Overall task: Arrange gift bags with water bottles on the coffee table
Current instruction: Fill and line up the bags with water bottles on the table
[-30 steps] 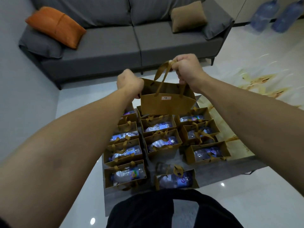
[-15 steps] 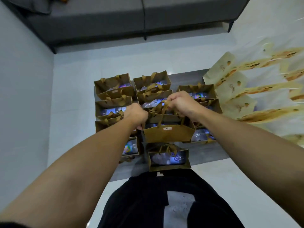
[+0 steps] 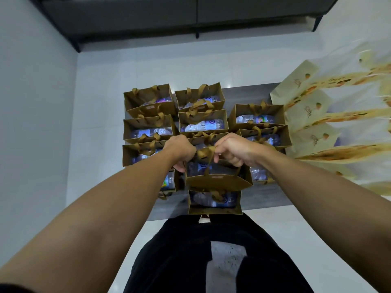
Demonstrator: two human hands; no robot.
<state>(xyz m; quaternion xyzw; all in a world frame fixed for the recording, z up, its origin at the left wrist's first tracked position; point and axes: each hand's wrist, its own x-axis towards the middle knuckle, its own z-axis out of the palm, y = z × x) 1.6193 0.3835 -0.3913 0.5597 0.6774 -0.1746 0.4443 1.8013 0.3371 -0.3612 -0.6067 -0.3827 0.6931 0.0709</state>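
Note:
I hold a brown paper gift bag (image 3: 219,182) with a water bottle inside over the middle column of bags on the grey coffee table (image 3: 262,199). My right hand (image 3: 233,150) grips its ribbon handle. My left hand (image 3: 182,152) grips the bag's left edge. Several more brown gift bags, each with a water bottle lying inside, stand in three columns on the table. One bag (image 3: 214,203) sits at the near edge, just below the held bag.
A grey sofa (image 3: 169,15) stands beyond the table across white floor. Cream bags with an orange print (image 3: 313,115) lie in a row at the table's right. A wall runs along the left. My dark-clothed legs are at the near table edge.
The held bag has come down from chest height to just above the table's middle column. The view has tilted downward, and both hands have kept their grip.

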